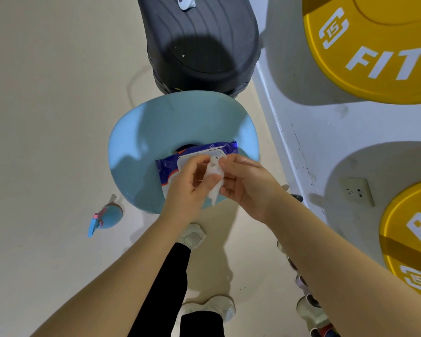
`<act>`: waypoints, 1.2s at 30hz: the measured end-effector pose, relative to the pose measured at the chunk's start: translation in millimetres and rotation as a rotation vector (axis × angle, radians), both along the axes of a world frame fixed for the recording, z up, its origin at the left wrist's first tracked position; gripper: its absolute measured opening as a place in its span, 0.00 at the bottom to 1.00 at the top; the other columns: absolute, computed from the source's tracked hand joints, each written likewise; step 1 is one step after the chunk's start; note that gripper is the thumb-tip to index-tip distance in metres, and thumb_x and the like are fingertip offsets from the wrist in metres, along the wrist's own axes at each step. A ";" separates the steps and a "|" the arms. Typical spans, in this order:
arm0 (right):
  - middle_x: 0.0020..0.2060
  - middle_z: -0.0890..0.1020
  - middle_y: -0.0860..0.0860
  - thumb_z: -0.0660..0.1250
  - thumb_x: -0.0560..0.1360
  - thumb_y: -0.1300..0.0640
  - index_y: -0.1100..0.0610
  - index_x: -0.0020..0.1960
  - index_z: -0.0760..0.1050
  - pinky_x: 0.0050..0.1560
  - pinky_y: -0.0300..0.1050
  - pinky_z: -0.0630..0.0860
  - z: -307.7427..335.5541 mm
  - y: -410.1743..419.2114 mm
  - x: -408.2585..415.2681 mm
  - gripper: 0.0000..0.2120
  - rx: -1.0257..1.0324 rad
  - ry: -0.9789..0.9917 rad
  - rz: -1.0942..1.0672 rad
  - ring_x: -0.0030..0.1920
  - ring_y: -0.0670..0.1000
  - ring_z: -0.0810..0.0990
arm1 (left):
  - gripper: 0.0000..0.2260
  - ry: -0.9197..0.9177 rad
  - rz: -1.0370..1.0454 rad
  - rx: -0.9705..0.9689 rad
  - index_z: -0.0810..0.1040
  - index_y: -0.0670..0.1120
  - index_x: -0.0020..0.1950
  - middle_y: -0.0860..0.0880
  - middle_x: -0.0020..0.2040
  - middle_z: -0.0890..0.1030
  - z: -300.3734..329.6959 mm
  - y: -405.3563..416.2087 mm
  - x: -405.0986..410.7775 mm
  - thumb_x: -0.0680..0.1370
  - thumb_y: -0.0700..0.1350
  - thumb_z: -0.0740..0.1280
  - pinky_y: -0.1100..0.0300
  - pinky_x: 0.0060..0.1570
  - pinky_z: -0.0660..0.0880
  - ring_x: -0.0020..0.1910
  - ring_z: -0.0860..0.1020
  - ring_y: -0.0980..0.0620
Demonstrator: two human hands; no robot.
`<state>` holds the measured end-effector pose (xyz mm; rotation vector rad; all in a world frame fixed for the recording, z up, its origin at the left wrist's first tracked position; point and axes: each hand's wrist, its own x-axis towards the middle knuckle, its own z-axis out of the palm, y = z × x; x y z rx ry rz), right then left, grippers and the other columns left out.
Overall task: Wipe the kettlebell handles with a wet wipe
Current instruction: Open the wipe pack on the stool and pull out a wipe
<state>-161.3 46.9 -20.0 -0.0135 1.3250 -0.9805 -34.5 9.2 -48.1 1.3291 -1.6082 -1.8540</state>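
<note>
A blue wet-wipe pack (170,161) with a white flip lid lies on a round light-blue stool (141,142). Above the pack, a crumpled white wet wipe (214,181) hangs between my two hands. My left hand (192,186) pinches it from the left and my right hand (248,183) holds its upper edge from the right. Several small kettlebells (309,310) show partly along the wall at lower right, behind my right forearm; their handles are mostly hidden.
A black ribbed bin (199,42) stands behind the stool. A light-blue spray bottle (107,218) sits on the floor at left. Yellow weight plates (374,52) hang on the white wall at right, with a socket (356,190) below. My shoes (192,235) are underneath.
</note>
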 end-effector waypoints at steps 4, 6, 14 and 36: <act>0.31 0.79 0.49 0.62 0.74 0.62 0.54 0.38 0.71 0.32 0.38 0.70 0.4 1.8 -6.9 0.08 0.016 0.032 0.086 0.32 0.48 0.76 | 0.13 0.127 -0.022 0.195 0.73 0.59 0.52 0.45 0.43 0.78 1.4 1.0 3.9 0.69 0.57 0.65 0.61 0.47 0.72 0.45 0.75 0.53; 0.34 0.78 0.52 0.63 0.74 0.62 0.54 0.39 0.74 0.33 0.39 0.70 -0.2 4.1 -10.7 0.06 0.028 0.115 0.134 0.33 0.50 0.75 | 0.11 0.141 -0.060 0.228 0.73 0.62 0.51 0.35 0.41 0.75 2.3 -1.4 6.0 0.70 0.55 0.66 0.55 0.45 0.70 0.42 0.72 0.49; 0.25 0.80 0.46 0.65 0.73 0.66 0.57 0.38 0.77 0.21 0.31 0.69 3.0 9.9 -23.9 0.07 0.103 0.206 0.109 0.23 0.42 0.76 | 0.09 -0.035 -0.112 0.138 0.74 0.50 0.37 0.54 0.27 0.75 -0.5 -10.4 9.0 0.77 0.41 0.64 0.64 0.39 0.69 0.29 0.71 0.60; 0.28 0.65 0.56 0.65 0.76 0.55 0.64 0.31 0.65 0.31 0.41 0.63 -11.0 23.5 -34.3 0.20 0.097 0.796 0.085 0.29 0.50 0.64 | 0.08 0.127 0.056 0.599 0.71 0.45 0.35 0.45 0.41 0.71 -1.2 -1.6 10.4 0.71 0.41 0.69 0.60 0.47 0.65 0.43 0.70 0.53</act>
